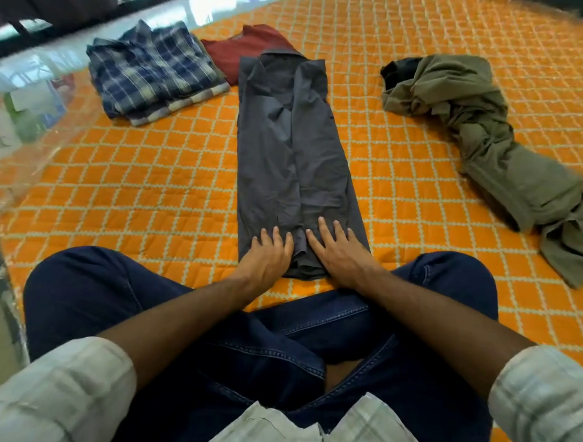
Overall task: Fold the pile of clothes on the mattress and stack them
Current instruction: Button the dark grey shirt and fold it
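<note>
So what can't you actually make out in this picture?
All in the head view:
- Maroon garment: partly covered by the grey shirt; its type is unclear.
- Black item: tucked under the crumpled olive garment; unidentifiable.
- Olive garment: cut off by the right edge.
- Objects beside the mattress, far left: blurred.
- Grey shirt's near hem: partly covered by the left hand and right hand.

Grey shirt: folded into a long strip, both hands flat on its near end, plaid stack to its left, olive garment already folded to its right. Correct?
One error. The olive garment is not folded: the head view shows it crumpled and twisted on the mattress. The rest holds: the left hand and right hand press flat on the near end of the grey shirt, with the plaid stack to its left.
</note>
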